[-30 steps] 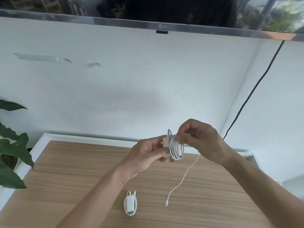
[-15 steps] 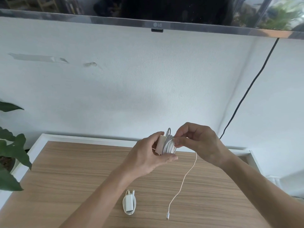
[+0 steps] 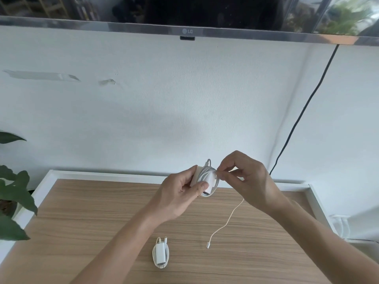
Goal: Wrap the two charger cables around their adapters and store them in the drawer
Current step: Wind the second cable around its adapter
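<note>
Drawer nowhere in view; television [image 3: 205, 11] cut off along the top edge, "LG" legible on its bezel. Plant [image 3: 14, 193] cropped at the left edge. At centre frame, left hand [image 3: 180, 197] gripping a white adapter [image 3: 200, 178], much of it hidden under white cable [image 3: 226, 223] coils and fingers. Right hand [image 3: 246, 181] pinching the cable just beside the adapter; loose end trailing down to its plug on the wooden tabletop [image 3: 92, 222]. Lower centre: second charger [image 3: 161, 253] lying flat, cable already wound around it.
</note>
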{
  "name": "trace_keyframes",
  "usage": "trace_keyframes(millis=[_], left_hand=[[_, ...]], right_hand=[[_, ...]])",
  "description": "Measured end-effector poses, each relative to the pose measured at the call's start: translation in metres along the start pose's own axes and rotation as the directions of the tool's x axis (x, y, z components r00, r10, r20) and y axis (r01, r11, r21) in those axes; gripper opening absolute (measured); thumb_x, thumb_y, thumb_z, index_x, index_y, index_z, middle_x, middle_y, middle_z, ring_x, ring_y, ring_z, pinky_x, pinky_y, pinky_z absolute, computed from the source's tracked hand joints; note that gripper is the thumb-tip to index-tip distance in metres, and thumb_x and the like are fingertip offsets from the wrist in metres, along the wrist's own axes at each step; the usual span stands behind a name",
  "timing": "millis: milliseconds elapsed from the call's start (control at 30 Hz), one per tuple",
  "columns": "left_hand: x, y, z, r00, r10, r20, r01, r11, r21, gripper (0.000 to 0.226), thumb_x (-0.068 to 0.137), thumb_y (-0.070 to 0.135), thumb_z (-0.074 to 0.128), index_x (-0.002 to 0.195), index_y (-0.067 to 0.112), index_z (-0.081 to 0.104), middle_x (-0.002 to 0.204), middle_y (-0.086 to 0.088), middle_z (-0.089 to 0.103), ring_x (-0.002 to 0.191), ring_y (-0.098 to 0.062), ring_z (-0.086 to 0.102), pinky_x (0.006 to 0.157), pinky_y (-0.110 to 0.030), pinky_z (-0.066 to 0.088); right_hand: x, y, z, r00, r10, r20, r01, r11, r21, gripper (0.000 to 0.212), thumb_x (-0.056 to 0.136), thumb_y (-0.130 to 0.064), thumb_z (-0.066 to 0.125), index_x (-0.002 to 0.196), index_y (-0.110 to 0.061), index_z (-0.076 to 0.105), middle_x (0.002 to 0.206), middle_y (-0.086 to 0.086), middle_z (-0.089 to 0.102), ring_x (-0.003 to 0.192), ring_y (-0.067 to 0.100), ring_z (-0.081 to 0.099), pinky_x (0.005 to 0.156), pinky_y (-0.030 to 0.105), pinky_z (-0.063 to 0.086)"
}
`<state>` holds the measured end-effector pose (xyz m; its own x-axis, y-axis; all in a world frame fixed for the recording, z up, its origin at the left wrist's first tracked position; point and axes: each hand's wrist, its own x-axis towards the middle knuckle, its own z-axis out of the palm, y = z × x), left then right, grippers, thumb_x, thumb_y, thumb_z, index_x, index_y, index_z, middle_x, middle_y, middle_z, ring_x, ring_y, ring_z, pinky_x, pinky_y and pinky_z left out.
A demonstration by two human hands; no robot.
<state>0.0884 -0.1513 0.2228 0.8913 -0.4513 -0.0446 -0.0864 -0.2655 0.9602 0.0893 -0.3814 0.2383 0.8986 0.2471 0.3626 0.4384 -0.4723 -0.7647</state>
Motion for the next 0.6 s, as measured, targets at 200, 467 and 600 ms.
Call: trace_keyframes(millis=[200,467,600], left_hand=[[0.000,0.005,0.007,0.995,-0.013,-0.101,0.005,0.997,-0.079,0.018,0.097,0.031,0.071,0.115,0.034,0.073,0.104,-0.003,0.078,0.097,-0.030,0.073,0.095,-0.054,0.056],[-0.002,0.014,0.006,0.978,-0.051,-0.203,0.035,0.996,-0.086,0.018,0.093,0.036,0.073,0.108,0.046,0.070,0.100,0.014,0.080,0.090,-0.001,0.076,0.080,-0.014,0.055],[-0.003,0.022,0.005,0.980,-0.053,-0.193,0.034,0.994,-0.101,0.018,0.095,0.031,0.072,0.113,0.032,0.073,0.096,0.015,0.081,0.086,-0.001,0.076,0.075,-0.008,0.051]], right_hand=[[-0.018,0.007,0.007,0.969,-0.228,-0.092,0.201,0.950,-0.238,0.018,0.097,-0.002,0.064,0.106,-0.005,0.079,0.105,0.004,0.070,0.094,0.008,0.070,0.077,0.021,0.056],[-0.029,0.001,0.013,0.956,-0.289,-0.043,0.255,0.898,-0.359,0.041,0.088,-0.020,0.082,0.125,-0.003,0.073,0.122,0.008,0.067,0.112,0.012,0.068,0.101,0.019,0.051],[-0.029,-0.001,0.019,0.957,-0.272,-0.102,0.228,0.920,-0.319,0.047,0.085,-0.022,0.084,0.126,-0.004,0.072,0.125,0.007,0.065,0.116,0.014,0.066,0.104,0.022,0.051]])
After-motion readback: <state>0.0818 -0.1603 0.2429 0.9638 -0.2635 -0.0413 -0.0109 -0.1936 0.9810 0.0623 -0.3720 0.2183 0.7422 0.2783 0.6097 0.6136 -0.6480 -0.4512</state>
